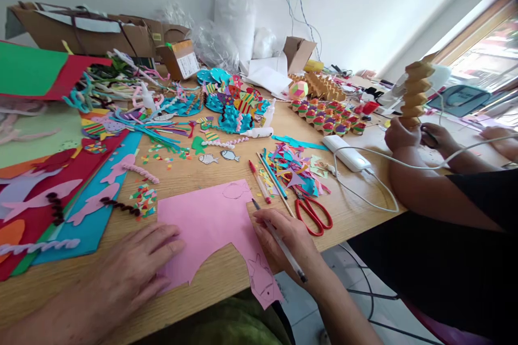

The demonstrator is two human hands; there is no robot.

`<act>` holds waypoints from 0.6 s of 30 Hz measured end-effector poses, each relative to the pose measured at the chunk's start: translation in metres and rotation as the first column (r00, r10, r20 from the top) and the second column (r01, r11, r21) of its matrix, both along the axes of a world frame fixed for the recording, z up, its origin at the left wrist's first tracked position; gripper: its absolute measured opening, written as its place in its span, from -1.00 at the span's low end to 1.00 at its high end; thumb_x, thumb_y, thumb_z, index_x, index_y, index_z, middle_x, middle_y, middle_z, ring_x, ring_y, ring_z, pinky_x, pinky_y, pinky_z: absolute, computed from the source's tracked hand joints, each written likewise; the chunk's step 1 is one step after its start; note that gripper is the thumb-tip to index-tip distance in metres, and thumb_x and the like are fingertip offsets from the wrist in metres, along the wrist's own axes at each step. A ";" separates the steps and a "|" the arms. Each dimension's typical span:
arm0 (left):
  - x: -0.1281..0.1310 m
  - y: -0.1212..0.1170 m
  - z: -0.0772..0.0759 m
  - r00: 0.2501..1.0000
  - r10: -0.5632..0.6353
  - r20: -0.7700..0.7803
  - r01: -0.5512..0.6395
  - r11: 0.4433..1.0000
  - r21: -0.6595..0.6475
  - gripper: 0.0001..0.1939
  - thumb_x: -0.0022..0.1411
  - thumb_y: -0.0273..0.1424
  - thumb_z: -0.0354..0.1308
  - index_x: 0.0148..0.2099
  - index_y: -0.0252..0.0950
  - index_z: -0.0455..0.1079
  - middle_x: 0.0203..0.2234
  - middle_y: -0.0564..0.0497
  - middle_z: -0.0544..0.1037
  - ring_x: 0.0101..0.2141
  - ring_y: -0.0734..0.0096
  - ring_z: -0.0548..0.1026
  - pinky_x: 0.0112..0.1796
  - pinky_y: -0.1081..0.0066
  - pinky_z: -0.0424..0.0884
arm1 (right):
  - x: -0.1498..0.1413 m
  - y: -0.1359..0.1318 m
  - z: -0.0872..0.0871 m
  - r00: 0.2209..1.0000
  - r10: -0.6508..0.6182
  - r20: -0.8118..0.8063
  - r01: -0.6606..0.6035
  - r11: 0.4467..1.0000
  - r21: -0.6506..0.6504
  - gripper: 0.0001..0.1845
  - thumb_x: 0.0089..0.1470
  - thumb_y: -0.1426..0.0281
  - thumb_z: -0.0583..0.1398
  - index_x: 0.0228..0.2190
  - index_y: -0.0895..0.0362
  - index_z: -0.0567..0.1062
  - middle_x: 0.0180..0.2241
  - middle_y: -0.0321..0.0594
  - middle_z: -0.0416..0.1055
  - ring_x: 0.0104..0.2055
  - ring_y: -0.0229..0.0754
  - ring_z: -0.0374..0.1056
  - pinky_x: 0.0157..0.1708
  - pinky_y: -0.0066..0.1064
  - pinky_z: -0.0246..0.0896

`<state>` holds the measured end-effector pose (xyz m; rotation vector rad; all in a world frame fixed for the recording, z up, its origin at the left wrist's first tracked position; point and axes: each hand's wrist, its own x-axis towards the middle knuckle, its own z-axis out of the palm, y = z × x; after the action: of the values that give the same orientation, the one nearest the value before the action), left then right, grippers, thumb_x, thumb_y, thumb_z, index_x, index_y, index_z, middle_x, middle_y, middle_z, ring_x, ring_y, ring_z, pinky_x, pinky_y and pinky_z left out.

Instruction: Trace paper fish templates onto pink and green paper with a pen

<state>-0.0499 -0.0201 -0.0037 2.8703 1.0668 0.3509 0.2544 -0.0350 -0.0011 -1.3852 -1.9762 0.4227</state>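
A sheet of pink paper with a curved cut-out along its near edge lies before me on the wooden table. One fish outline is drawn at its far right corner. Another fish drawing is on the strip hanging past the table's edge. My left hand rests flat on the paper's left side, fingers stretched out. At the right edge of the sheet, my right hand grips a clear pen with a black cap end, its tip over the paper. Red-handled scissors lie just beyond that hand.
Paper scraps, a red pen and a white power bank with a cable lie to the right. Coloured sheets with pink fish cut-outs cover the left. Another person's hands hold a brown egg-carton strip.
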 end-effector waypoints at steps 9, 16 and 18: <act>-0.011 -0.002 -0.018 0.996 -0.053 -0.076 0.065 0.983 0.172 -0.62 0.23 -0.29 0.07 0.11 -0.08 0.29 -0.02 0.05 0.48 -0.09 0.29 0.48 -0.11 0.46 0.43 | 0.010 0.014 0.012 0.987 0.074 0.143 -0.062 0.995 -0.084 -0.77 0.13 0.47 0.08 -0.14 0.14 0.41 -0.23 -0.11 0.47 -0.22 -0.15 0.41 -0.26 -0.39 0.29; -0.005 0.000 -0.014 0.998 -0.047 -0.038 0.052 0.987 0.155 -0.68 0.24 -0.25 0.07 0.04 -0.08 0.34 -0.08 0.05 0.52 -0.14 0.30 0.50 -0.13 0.47 0.42 | -0.006 0.058 0.038 0.942 0.163 0.292 -0.120 0.979 -0.162 -0.77 0.23 0.43 0.03 -0.14 0.16 0.42 -0.17 -0.06 0.47 -0.18 -0.13 0.40 -0.27 -0.41 0.19; -0.005 0.001 -0.014 0.998 -0.057 -0.032 0.062 0.983 0.171 -0.70 0.25 -0.23 0.05 0.03 -0.08 0.35 -0.10 0.05 0.53 -0.16 0.31 0.51 -0.16 0.48 0.43 | -0.011 0.071 0.037 0.905 0.181 0.385 -0.096 0.969 -0.229 -0.77 0.25 0.41 0.02 -0.15 0.13 0.44 -0.24 -0.10 0.48 -0.22 -0.13 0.40 -0.33 -0.42 0.16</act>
<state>-0.0549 -0.0192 -0.0177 3.0591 0.9983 0.4212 0.2433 0.0361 0.0361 -1.5618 -2.4376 0.4420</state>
